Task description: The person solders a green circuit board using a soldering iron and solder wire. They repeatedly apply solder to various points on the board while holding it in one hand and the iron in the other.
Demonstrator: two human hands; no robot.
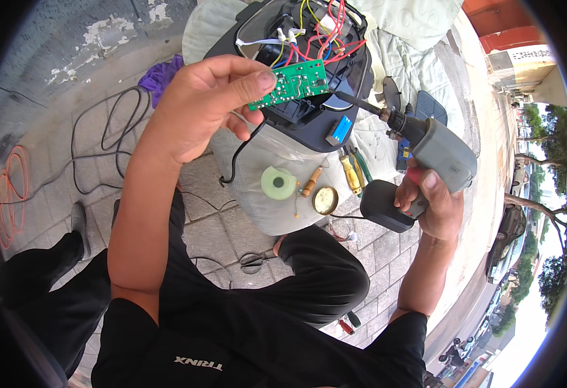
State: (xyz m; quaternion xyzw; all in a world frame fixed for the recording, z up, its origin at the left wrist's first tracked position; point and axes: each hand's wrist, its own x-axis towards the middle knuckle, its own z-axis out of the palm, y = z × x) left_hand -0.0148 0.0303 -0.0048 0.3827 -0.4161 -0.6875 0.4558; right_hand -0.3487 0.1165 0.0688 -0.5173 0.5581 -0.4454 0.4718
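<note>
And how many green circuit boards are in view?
1: the green circuit board, held in the left hand over the open black housing. More might be hidden inside.

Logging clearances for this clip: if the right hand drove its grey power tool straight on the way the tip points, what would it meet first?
Likely the right end of the green circuit board in the left hand; the dark tool shaft ends beside it in view, though depth is unclear.

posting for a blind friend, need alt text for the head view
A person's left hand holds a green circuit board over an opened, wire-strewn dark appliance; the right hand grips a grey power tool, its long tip near the board. A pale green roll lies nearby.
</note>
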